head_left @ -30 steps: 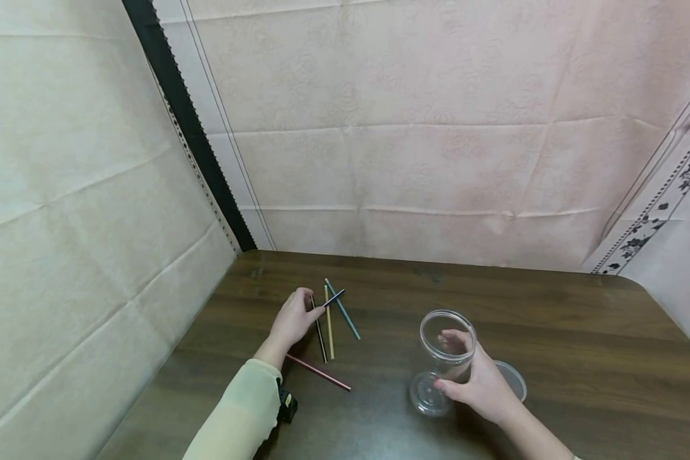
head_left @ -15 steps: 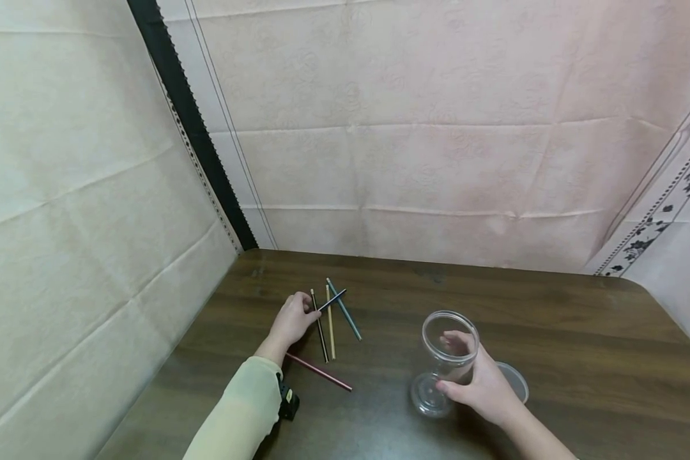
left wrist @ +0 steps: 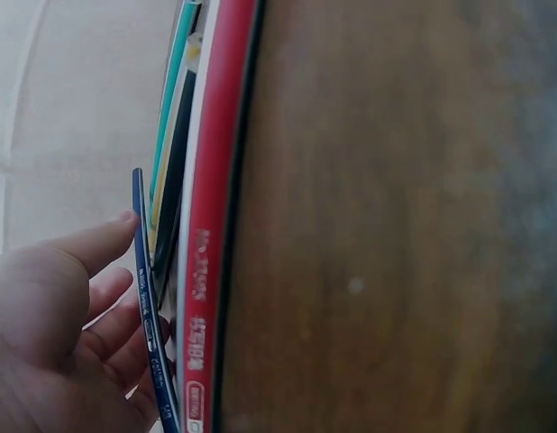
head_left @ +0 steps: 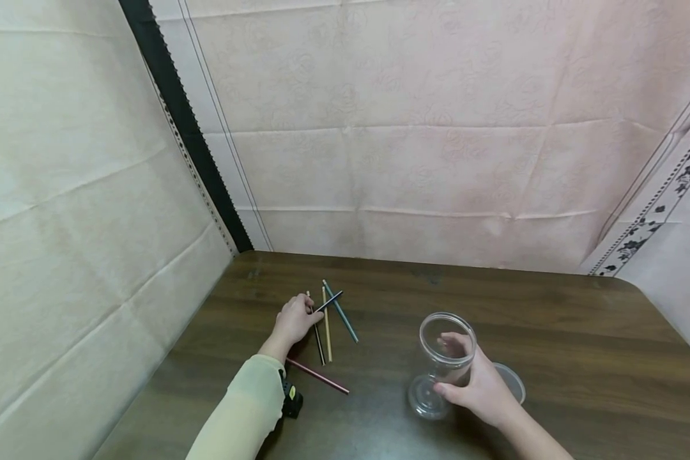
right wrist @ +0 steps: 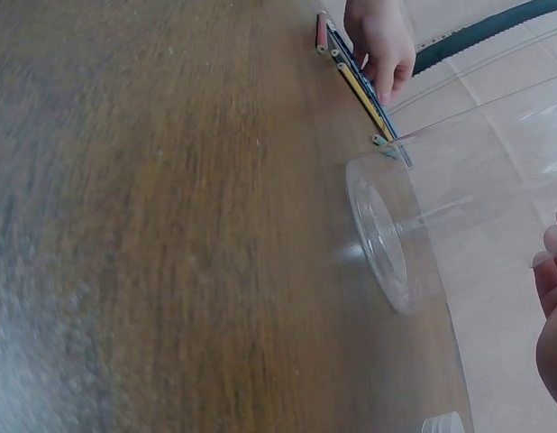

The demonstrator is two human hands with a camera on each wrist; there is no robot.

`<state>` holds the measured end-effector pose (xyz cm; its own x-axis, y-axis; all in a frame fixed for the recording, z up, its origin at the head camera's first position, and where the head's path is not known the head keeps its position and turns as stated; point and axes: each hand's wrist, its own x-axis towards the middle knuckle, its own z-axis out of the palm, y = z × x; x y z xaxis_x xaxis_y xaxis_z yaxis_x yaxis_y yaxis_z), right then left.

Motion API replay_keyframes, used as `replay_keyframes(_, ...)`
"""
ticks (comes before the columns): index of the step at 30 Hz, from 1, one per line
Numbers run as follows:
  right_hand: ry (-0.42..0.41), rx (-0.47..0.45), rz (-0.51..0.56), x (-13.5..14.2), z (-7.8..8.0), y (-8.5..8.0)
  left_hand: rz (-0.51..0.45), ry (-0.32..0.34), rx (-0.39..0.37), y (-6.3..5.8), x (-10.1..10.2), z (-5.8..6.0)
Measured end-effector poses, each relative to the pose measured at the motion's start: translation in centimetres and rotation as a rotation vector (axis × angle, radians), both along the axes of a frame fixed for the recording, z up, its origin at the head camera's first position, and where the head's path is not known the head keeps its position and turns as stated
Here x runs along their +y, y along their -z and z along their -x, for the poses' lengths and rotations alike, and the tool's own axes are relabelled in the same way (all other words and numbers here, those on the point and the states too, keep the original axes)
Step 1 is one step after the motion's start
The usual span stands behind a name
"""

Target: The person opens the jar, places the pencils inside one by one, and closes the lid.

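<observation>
In the head view my left hand point(head_left: 292, 322) pinches a dark blue pencil point(head_left: 332, 299), which slants across the others. The left wrist view has the thumb tip against this blue pencil point(left wrist: 145, 280) and the fingers curled behind it. Beside it lie a black pencil point(head_left: 319, 338), a yellow pencil point(head_left: 328, 332) and a teal pencil point(head_left: 347, 319). Closer to me is a red pencil point(head_left: 319, 375), large in the left wrist view. My right hand point(head_left: 480, 386) grips a clear jar point(head_left: 427, 364), upright on the table with its open mouth up.
A clear round lid point(head_left: 513, 382) lies on the table just right of the jar, partly behind my right wrist. The brown wooden table point(head_left: 581, 358) ends at a pale cloth point(head_left: 437, 160) at the back and left.
My left fingers have drawn back slightly toward me, uncovering the far end of the black pencil. The blue pencil, the right hand and the jar stay in place.
</observation>
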<state>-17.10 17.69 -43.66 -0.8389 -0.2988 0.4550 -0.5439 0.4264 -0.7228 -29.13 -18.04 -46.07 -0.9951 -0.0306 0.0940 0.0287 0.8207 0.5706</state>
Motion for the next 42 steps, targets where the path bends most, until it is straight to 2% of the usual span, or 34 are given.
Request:
replay_keyframes(9,0.003,-0.005,0.004,0.2,0.0,0.0,-0.011,0.0,-0.03,0.3,-0.3,-0.1)
replay_keyframes(21,0.013,-0.012,-0.007,0.0,0.0,0.1,-0.006,0.016,-0.042,0.1,-0.7,-0.2)
replay_keyframes(28,0.01,-0.029,0.004,-0.2,0.1,0.2,-0.125,0.013,-0.029,-0.2,-0.9,-0.3)
replay_keyframes(34,0.015,-0.025,0.014,-0.1,0.0,0.2,-0.246,-0.006,0.039,-2.2,0.3,-0.5)
replay_keyframes(37,0.015,-0.024,0.014,-0.1,0.0,0.3,-0.336,-0.009,0.083,-3.8,1.3,-0.8)
replay_keyframes(42,0.007,-0.028,0.015,0.0,0.0,0.4,-0.481,0.016,0.167,-7.1,3.2,-1.4)
